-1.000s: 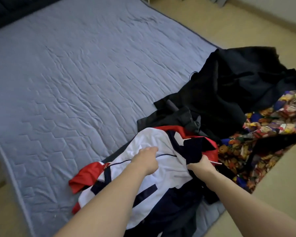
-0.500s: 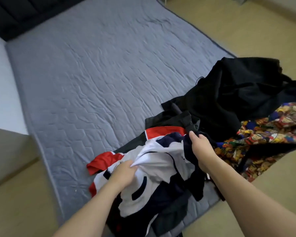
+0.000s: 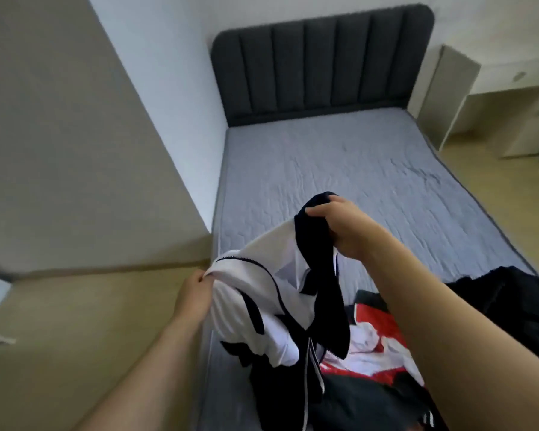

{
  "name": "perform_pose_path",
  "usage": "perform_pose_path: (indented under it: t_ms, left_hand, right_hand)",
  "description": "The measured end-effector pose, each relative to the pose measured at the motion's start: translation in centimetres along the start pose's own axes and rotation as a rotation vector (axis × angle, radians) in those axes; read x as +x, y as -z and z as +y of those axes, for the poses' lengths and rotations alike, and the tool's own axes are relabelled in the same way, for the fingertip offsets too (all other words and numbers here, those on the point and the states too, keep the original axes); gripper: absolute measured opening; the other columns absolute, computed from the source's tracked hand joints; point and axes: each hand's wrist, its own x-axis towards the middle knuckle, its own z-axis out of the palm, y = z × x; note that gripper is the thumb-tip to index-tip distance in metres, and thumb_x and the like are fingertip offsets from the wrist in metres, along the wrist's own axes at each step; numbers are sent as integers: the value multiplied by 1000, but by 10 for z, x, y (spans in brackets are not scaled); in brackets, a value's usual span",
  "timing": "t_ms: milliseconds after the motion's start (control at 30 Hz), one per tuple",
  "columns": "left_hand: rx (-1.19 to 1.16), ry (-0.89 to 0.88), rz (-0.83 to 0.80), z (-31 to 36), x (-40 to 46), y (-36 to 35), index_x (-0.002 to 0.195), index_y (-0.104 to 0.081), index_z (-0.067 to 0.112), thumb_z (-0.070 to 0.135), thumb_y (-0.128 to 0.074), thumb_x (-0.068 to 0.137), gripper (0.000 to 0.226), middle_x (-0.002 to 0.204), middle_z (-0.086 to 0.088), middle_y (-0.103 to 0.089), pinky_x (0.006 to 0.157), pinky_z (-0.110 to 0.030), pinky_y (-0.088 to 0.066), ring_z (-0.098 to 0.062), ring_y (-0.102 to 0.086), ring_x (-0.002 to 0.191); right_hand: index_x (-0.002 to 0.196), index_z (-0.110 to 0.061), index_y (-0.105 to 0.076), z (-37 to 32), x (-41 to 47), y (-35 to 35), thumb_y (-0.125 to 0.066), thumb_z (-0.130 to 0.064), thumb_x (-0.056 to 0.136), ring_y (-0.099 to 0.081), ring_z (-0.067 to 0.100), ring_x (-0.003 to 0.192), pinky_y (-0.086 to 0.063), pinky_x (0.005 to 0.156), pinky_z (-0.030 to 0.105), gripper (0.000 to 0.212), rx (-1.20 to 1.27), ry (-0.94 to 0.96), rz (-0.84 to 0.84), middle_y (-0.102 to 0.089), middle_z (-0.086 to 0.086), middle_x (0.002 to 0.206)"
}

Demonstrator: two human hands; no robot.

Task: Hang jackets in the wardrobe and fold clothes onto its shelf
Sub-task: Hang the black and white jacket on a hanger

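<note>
Lifted off bed (image 3: 339, 169): jacket (image 3: 262, 293), left hand (image 3: 193, 295) pinching white edge, right hand (image 3: 344, 223) clenching navy collar.

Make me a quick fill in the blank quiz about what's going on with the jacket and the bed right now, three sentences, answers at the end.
1. The white and navy jacket is held up by ____ hands.
2. The right hand grips the jacket's ____ coloured part.
3. The padded headboard behind the grey mattress is dark ____.

Missing words: both; navy; grey
</note>
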Motion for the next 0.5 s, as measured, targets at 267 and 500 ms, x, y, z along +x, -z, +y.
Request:
perform_pose_path:
  t_ms: [267,500]
  left_hand:
    - [-79,-248,54,-6,-17,171,126,-39,33,25,-62,85,47,121,16,-47,62,-13,-43,0,-51,93]
    - [-138,-224,162,-42,-3,412,144,-27,36,9,-60,89,70,153,7,-28,91,-27,-40,-9,-36,121]
  right_hand:
    - [87,-9,-58,-112,-64,-262,-59,-2,85,-65,18,53,-51,47,26,7,-313,262,-399,-64,7,65]
    - [108,-14,-60,-155,-123,-463,-64,3,74,-60,30,85,-55,80,47,38,-836,460,-578,-61,16,98]
